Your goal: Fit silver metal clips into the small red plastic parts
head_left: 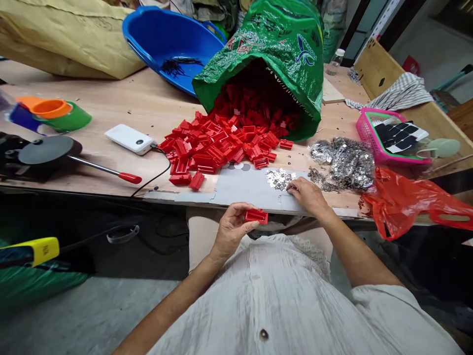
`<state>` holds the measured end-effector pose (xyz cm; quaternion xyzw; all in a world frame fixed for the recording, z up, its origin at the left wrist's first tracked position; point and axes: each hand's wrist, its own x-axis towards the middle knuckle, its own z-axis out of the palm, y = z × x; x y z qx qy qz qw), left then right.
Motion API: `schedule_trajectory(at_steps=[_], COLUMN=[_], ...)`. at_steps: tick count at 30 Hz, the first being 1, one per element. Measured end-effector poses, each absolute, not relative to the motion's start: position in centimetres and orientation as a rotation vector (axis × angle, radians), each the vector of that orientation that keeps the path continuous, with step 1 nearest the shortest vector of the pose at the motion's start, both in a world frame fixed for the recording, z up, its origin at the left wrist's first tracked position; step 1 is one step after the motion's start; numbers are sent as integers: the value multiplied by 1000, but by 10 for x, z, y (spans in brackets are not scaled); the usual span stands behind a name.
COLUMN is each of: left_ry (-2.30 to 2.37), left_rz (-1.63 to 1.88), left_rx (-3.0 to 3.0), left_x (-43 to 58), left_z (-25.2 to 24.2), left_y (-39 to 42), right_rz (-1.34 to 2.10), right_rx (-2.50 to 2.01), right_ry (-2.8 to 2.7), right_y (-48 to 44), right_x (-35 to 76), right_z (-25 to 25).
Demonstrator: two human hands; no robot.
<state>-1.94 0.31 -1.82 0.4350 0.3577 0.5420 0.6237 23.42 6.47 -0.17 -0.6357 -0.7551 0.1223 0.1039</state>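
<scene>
My left hand [232, 228] is closed on a small red plastic housing [256, 216], held just below the table's front edge. My right hand [308, 195] rests on a grey card sheet [240, 190], fingertips pinched at the edge of a scatter of small silver metal pieces [280, 178]; I cannot make out whether a piece is between them. A pile of the same red housings [221, 148] spills from a green woven sack [281, 59] lying on its side.
A blue basin [166, 39] stands behind the pile. A white power bank [128, 138] with a black cable, a black tool with a red-tipped lever [44, 155] and coloured funnels [51, 112] lie left. A clear bag of metal parts [347, 160], a pink basket [373, 143] and a red bag [402, 202] lie right.
</scene>
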Motion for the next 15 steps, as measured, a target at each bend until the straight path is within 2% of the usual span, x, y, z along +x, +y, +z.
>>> schedule_trajectory(at_steps=[15], left_ry=[843], left_rz=[1226], left_rx=[915], left_x=[-19], left_z=[-21], left_y=[7], right_rz=[541], right_rx=[-1746], right_ry=[-2163], right_y=[75], right_x=[237], right_z=[0])
